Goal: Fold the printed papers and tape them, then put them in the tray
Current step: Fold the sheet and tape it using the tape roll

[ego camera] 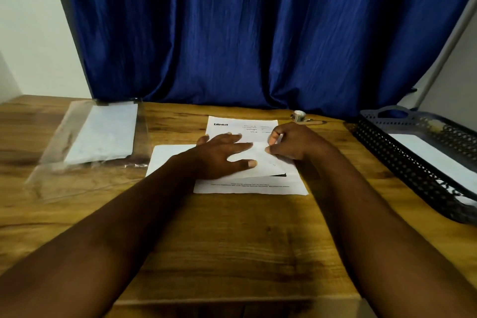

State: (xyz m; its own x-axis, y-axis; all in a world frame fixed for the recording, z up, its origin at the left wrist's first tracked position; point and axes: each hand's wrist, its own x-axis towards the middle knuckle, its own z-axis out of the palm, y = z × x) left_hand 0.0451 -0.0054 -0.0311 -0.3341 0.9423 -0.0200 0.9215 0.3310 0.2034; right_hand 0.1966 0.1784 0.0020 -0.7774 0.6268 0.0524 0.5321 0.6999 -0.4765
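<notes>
A white printed paper [240,125] with a black logo lies flat in the middle of the wooden table [232,240]. On top of it lies a folded white sheet [170,156]. My left hand [222,156] presses flat on that folded sheet, fingers spread. At the sheet's right edge my right hand [291,142] pinches the paper between thumb and fingers. A small roll of tape [299,115] stands behind the papers. The dark mesh tray [402,160] at the right holds a white folded paper [433,155].
A clear plastic sleeve [85,147] with white paper inside lies at the left of the table. A pen [313,122] rests beside the tape roll. A blue curtain [258,33] hangs behind the table's far edge.
</notes>
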